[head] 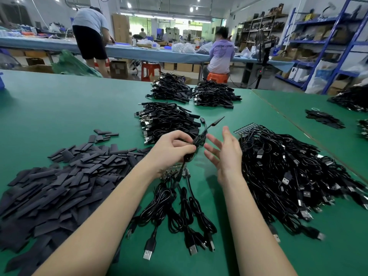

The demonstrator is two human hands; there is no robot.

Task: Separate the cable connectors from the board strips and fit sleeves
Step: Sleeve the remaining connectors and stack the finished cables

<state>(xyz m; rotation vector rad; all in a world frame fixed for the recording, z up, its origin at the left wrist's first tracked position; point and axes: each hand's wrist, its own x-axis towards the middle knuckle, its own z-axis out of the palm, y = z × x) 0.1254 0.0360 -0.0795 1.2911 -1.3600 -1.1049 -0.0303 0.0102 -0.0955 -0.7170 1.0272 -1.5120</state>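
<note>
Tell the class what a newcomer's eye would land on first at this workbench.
Two bare hands meet mid-table: the left hand pinches a thin black cable with a sleeved tip, while the right hand hovers open beside it. A heap of flat black sleeves fills the left, and a tangled mound of black USB cables the right.

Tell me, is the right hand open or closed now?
Open: the right hand has spread, straight fingers and holds nothing, beside the cable.

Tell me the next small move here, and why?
Probably lay the sleeved cable on the finished pile just beyond. The left hand pinches it, a black sleeve already sits on its raised end, and the right hand is open beside it, holding nothing.
</note>
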